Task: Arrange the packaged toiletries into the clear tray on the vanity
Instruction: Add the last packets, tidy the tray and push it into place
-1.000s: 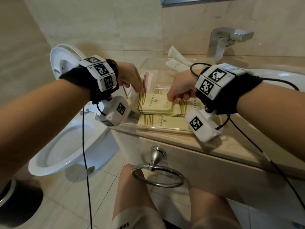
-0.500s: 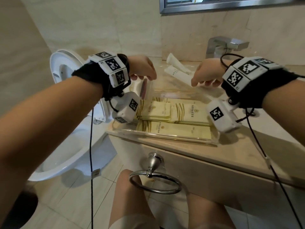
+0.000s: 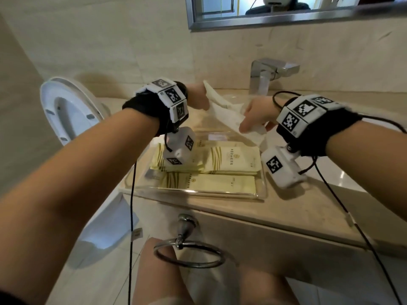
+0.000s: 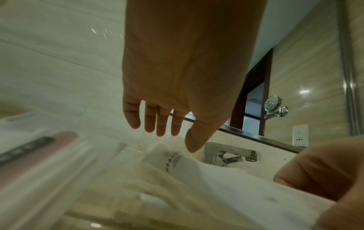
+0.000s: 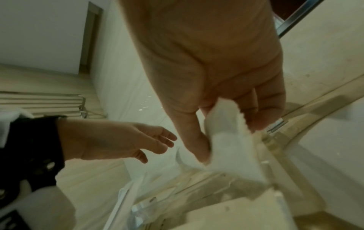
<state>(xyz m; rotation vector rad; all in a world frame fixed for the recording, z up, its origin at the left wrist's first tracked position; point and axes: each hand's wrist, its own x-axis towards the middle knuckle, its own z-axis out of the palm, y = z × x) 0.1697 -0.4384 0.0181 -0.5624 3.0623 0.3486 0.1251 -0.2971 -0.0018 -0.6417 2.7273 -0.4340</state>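
A clear tray (image 3: 198, 193) stands on the vanity's left end with several yellow packets (image 3: 233, 159) lying flat in it. My right hand (image 3: 253, 116) pinches the near end of long white packets (image 3: 224, 111) over the tray's back edge; the wrist view shows thumb and fingers (image 5: 262, 112) round the white end (image 5: 226, 124). My left hand (image 3: 197, 100) hovers at their far end, its fingers (image 4: 159, 124) straight and spread just above the printed packet (image 4: 177, 157). A pink item in a clear wrapper (image 4: 39, 147) lies at the tray's left.
A chrome faucet (image 3: 267, 73) rises behind the tray, with a mirror (image 3: 286, 9) above. The beige vanity top (image 3: 297, 212) runs off to the right. An open toilet (image 3: 66, 111) stands left of the vanity. A towel ring (image 3: 189, 254) hangs from its front, above my knees.
Both hands left the yellow packets and moved to the back of the tray. The right hand took hold of the white packets; the left hand opened beside their far end.
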